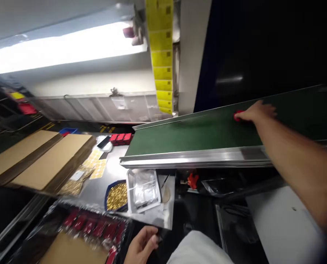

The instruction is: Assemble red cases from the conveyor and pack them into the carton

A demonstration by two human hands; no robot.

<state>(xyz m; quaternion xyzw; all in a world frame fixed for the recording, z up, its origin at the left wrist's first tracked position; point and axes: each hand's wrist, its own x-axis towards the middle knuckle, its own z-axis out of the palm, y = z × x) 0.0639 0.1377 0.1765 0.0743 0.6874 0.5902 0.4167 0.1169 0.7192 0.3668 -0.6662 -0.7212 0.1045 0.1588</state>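
My right hand (pixel 258 111) reaches far out over the green conveyor belt (pixel 185 135) and its fingers close on a small red object (pixel 237 116) lying on the belt. My left hand (pixel 141 244) hangs low near my lap at the bottom edge, fingers curled beside a dark small item I cannot make out. Just left of that hand lies a clear bag of red packets (pixel 93 225).
A steel table holds a blue bowl of gold pieces (pixel 116 196), a white tray with silver pouches (pixel 143 190), yellow label sheets (pixel 97 165), flat cardboard stacks (pixel 42 161) and red boxes (pixel 121 138). A yellow label strip (pixel 160 55) hangs above.
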